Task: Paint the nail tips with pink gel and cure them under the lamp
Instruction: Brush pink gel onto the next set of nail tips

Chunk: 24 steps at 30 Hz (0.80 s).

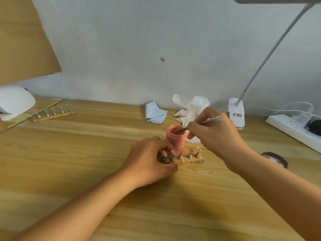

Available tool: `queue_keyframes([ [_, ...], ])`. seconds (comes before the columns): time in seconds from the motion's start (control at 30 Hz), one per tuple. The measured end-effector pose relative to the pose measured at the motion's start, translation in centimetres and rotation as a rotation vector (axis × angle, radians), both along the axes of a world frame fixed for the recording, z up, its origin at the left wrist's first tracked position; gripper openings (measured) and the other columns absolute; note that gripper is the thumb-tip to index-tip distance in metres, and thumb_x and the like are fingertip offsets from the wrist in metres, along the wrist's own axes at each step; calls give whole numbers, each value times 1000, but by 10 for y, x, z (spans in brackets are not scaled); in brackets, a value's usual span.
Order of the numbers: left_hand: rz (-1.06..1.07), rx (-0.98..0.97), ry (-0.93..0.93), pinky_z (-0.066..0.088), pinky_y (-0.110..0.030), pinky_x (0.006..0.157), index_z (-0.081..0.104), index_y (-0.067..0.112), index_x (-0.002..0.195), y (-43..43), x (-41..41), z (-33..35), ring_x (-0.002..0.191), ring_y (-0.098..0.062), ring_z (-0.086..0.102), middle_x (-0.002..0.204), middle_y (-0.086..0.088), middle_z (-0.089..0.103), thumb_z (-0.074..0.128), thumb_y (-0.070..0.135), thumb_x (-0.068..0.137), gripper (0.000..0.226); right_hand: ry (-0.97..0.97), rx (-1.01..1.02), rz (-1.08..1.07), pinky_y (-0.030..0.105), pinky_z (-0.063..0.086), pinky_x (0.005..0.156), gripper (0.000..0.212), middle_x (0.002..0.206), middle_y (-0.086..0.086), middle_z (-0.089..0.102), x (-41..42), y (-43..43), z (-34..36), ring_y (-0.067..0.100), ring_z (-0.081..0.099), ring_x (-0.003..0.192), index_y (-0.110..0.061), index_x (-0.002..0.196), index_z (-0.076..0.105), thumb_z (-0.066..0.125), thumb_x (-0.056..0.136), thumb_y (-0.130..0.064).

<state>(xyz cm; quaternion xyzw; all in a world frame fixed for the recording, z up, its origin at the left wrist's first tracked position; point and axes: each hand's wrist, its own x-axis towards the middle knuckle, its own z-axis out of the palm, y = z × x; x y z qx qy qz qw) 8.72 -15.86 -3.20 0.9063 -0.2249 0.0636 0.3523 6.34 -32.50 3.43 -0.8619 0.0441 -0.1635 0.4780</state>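
pink gel pot (175,138) at frame centre; right hand (213,131) fingers pinch a brush (199,122) dipped inside, left hand (151,159) fingers apparently grip the wooden nail stand (189,160).

The pale wooden tabletop (86,171) carries a wooden nail-tip stand (192,160) near its middle. At the far left sit a white curing lamp (13,101) and a second stand (53,115). Along the back lie a blue cloth (155,113), a clear plastic container (194,110) and a desk lamp base (236,113). At the right are a power strip (291,129) and a dark round lid (274,159).
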Motion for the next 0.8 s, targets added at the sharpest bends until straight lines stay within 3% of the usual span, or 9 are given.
queue_keyframes([
  [0.1,-2,-35,-10,49,-32,84,65,44,77,-1,-1,0,79,-1,56,79,13,62,59,45,61,17,-178,273,38,34,46,54,10,67,2,72,-31,-10,-5,10,55,50,-10,86,55,56,86,-20],
  [0.17,-24,-63,-19,50,-31,80,67,42,79,0,-1,-1,77,-3,56,81,14,63,60,43,60,21,-194,412,135,32,59,68,9,82,4,76,-54,-17,-15,16,68,68,-14,96,60,55,90,-17],
  [0.2,-36,-73,-19,51,-30,78,69,41,82,0,0,-1,76,-3,56,83,14,64,60,41,60,23,-186,437,178,28,58,76,13,88,5,76,-64,-20,-23,17,71,78,-15,100,64,56,89,-17],
  [0.23,-47,-78,-19,50,-28,75,71,40,84,0,0,-1,75,-3,57,84,14,63,62,39,60,26,-181,445,202,24,56,80,14,90,7,76,-72,-23,-30,17,71,83,-13,100,66,61,86,-17],
  [0.3,-71,-86,-27,47,-21,69,73,37,88,1,0,-1,73,-4,59,84,14,63,67,35,63,26,-183,473,194,18,54,72,10,83,9,75,-80,-26,-41,13,67,76,-9,90,66,72,84,-13],
  [0.4,-88,-105,-61,42,-12,66,75,36,89,2,-1,-3,72,-7,60,83,16,62,76,18,69,26,-194,505,143,14,46,58,4,67,11,68,-80,-31,-50,11,55,59,-5,85,58,61,88,-4],
  [0.5,-83,-116,-68,41,-10,66,75,36,88,2,-1,-2,72,-8,60,84,17,62,74,14,70,29,-167,506,115,16,47,59,8,67,11,69,-77,-33,-52,10,56,59,-5,89,57,60,88,2],
  [0.63,-87,-116,-60,39,-8,64,75,39,88,1,-2,0,72,-6,60,86,21,62,75,14,70,31,-120,489,73,32,44,64,13,71,19,67,-74,-32,-54,15,57,62,-7,79,59,69,80,1],
  [0.8,-85,-119,-63,40,-10,65,74,41,87,1,-2,-1,72,-7,59,86,19,63,78,11,71,34,-77,438,84,21,43,57,9,74,18,68,-73,-31,-56,12,56,61,-9,79,60,67,79,-4],
])
